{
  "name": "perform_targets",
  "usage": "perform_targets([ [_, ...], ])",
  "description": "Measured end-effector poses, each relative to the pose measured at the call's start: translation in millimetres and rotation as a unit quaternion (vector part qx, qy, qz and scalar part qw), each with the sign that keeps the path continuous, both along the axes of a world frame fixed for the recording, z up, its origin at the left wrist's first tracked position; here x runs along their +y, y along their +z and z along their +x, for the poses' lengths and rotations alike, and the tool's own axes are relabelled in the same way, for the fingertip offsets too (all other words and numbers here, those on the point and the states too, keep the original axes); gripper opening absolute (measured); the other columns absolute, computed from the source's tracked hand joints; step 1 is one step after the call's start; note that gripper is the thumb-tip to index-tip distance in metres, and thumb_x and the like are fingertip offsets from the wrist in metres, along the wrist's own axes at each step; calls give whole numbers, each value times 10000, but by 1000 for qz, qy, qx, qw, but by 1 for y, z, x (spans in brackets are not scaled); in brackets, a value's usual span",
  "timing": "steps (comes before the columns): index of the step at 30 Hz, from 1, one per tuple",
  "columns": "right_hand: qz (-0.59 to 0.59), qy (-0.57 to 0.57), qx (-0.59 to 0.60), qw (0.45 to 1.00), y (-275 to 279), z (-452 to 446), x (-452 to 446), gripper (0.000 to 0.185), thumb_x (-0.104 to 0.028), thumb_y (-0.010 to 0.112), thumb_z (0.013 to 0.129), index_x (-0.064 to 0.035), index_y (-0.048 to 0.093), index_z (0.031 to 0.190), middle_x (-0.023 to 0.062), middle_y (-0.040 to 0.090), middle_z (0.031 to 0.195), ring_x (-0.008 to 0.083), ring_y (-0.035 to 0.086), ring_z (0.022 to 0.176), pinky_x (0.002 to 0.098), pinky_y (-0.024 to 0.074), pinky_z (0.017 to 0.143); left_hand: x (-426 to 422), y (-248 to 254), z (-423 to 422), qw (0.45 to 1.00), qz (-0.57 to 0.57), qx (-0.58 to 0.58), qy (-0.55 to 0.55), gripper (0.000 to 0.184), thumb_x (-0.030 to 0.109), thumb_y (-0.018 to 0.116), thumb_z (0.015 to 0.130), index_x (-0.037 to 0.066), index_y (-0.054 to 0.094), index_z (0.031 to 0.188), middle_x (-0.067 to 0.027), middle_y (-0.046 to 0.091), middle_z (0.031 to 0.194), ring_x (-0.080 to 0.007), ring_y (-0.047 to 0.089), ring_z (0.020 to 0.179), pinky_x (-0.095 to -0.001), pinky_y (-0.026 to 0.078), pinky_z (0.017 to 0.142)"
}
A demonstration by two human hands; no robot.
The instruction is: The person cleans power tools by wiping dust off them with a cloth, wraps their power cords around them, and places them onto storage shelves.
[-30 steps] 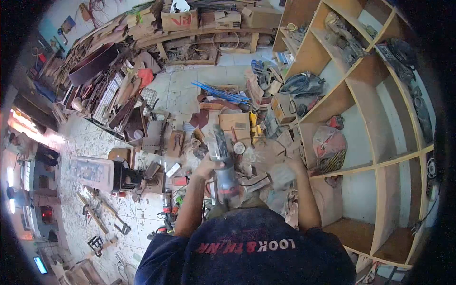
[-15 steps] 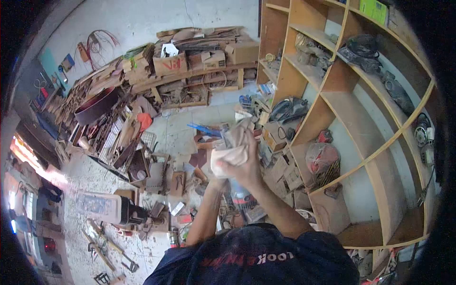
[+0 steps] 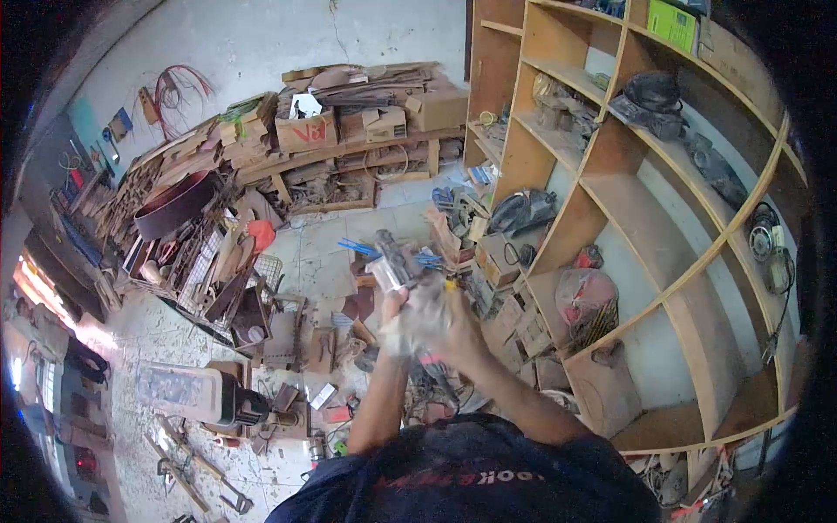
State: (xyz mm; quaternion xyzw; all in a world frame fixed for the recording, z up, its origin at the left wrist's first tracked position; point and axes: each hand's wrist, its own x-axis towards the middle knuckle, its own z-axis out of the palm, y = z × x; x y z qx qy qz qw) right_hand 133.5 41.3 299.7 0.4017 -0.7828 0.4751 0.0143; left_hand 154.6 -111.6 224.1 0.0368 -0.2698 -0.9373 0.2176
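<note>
Held up in front of my chest is a power tool (image 3: 395, 258) with a dark, silvery upper end. My left hand (image 3: 393, 315) is closed round its side below that end. A pale, crumpled cloth (image 3: 422, 315), smeared by motion, lies against the tool. My right hand (image 3: 455, 324) presses the cloth from the right with its fingers closed. The tool's lower part is mostly hidden behind the cloth and my hands. Blue strips (image 3: 357, 247) show on the floor beyond the tool.
Wooden shelves (image 3: 689, 296) with bags and tools curve along the right. Scrap wood and cardboard boxes (image 3: 307, 131) line the back wall. At the left stand a wire basket of wood pieces (image 3: 209, 275) and a machine (image 3: 179, 392). Clamps (image 3: 196, 466) lie on the dusty floor.
My right hand was empty and apart a second ago, then came to the tool with the cloth. Since then the cloth has moved down off the tool's upper end, and the tool tilts left.
</note>
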Motion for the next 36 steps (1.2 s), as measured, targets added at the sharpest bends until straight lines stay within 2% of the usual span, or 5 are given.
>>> perform_targets([
  [1, 22, 33, 9, 999, -8, -22, -11, 621, -264, 683, 821, -93, 424, 1359, 192, 536, 1194, 327, 543, 1117, 425, 428, 938, 15, 30, 13, 948, -281, -94, 111, 512, 434, 517, 837, -3, 564, 1099, -119, 634, 952, -233, 632, 775, -365, 530, 695],
  [12, -71, 190, -526, 826, -60, 12, 60, 604, -444, 554, 918, -120, 366, 1392, 74, 490, 1325, 207, 476, 1230, 378, 442, 992, -15, 86, 21, 993, 12, 43, 107, 595, 544, 513, 800, 34, 537, 1106, -137, 623, 884, -265, 646, 736, -388, 551, 640],
  [14, -305, 210, -718, 590, -58, 20, 47, 586, -338, 605, 889, -101, 385, 1378, 78, 527, 1265, 242, 537, 1126, 417, 460, 940, -11, 82, 22, 995, 27, 37, 86, 613, 555, 504, 801, 38, 537, 1129, -139, 630, 864, -267, 640, 725, -380, 546, 626],
  [26, -165, 50, 229, 958, 28, 29, 33, 570, -149, 798, 705, -17, 519, 1185, 160, 557, 1132, 293, 562, 1050, 389, 444, 908, 29, 69, 25, 987, -148, -50, 38, 617, 549, 437, 941, 53, 436, 1308, -120, 579, 1162, -238, 595, 1027, -385, 498, 883],
  [36, -369, -6, -259, 892, 43, -2, 1, 476, -182, 683, 829, -23, 488, 1232, 140, 568, 1099, 261, 561, 1025, 381, 445, 902, 39, 88, 21, 971, -229, -68, 10, 470, 289, 661, 856, 17, 527, 1216, -85, 598, 1095, -175, 573, 990, -326, 456, 881],
])
